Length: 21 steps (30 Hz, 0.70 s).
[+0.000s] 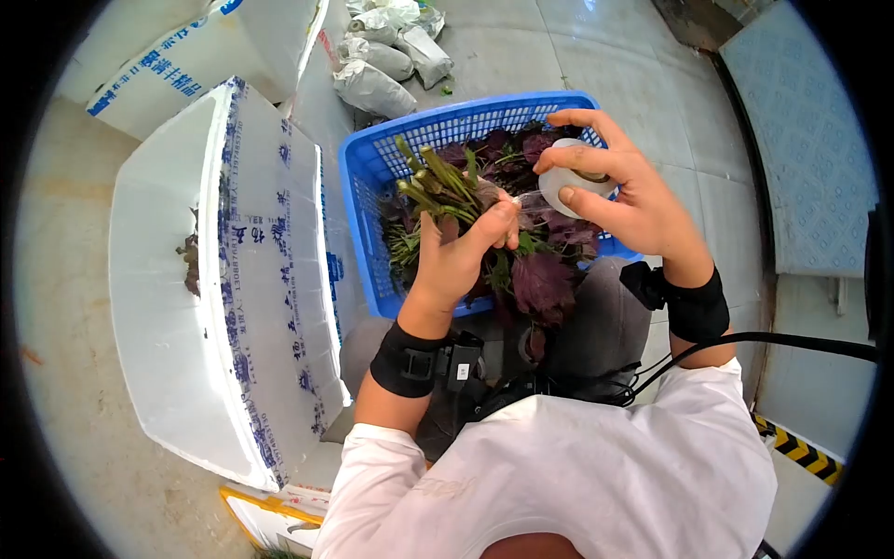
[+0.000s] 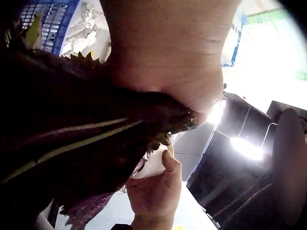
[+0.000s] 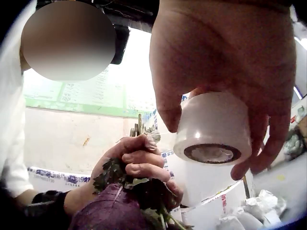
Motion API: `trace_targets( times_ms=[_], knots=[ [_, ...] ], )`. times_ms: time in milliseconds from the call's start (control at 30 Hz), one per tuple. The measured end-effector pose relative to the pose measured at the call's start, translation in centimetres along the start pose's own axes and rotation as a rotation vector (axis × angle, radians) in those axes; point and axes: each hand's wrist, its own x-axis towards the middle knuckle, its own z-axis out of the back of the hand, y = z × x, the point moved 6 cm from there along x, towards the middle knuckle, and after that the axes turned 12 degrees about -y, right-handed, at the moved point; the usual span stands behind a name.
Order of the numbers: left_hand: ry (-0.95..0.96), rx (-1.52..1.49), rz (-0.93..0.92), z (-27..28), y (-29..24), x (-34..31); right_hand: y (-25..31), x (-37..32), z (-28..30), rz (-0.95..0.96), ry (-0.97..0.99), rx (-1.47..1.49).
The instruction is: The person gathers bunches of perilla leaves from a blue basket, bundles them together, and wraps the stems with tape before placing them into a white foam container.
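Observation:
My left hand (image 1: 461, 247) grips a bunch of leafy greens (image 1: 438, 182) with green stems and purple leaves, held over a blue plastic basket (image 1: 372, 168). My right hand (image 1: 610, 186) holds a white roll of clear film (image 1: 573, 182) just right of the bunch, with a strip of film running toward the stems. In the right wrist view the roll (image 3: 213, 127) sits between my thumb and fingers, and the left hand (image 3: 139, 165) clutches the bunch (image 3: 120, 206) below. The left wrist view is mostly filled by dark purple leaves (image 2: 72, 139), with the right hand (image 2: 156, 191) beyond.
The blue basket holds more purple and green leaves (image 1: 549, 270). A white foam box (image 1: 233, 279) with blue print lies open at the left. Several white filled bags (image 1: 382, 56) lie on the floor behind the basket. A yellow-black striped edge (image 1: 801, 452) is at the right.

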Motion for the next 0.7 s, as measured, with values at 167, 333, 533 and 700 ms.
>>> trace_targets(
  times_ms=[167, 333, 533, 700],
  knots=[
    [0.049, -0.054, -0.062, 0.8, -0.6, 0.7, 2.5, 1.6, -0.1, 0.029, 0.078, 0.058],
    [-0.013, -0.139, -0.095, 0.5, -0.9, 1.1, 4.5, 3.0, -0.3, 0.137, 0.111, -0.005],
    [-0.226, 0.008, -0.137, 2.0, 0.6, 1.6, 8.1, 3.3, -1.2, 0.17, 0.24, 0.135],
    [-0.126, 0.277, -0.385, 0.9, -1.2, 1.5, 6.4, 4.1, -4.0, 0.071, 0.156, -0.063]
  ],
)
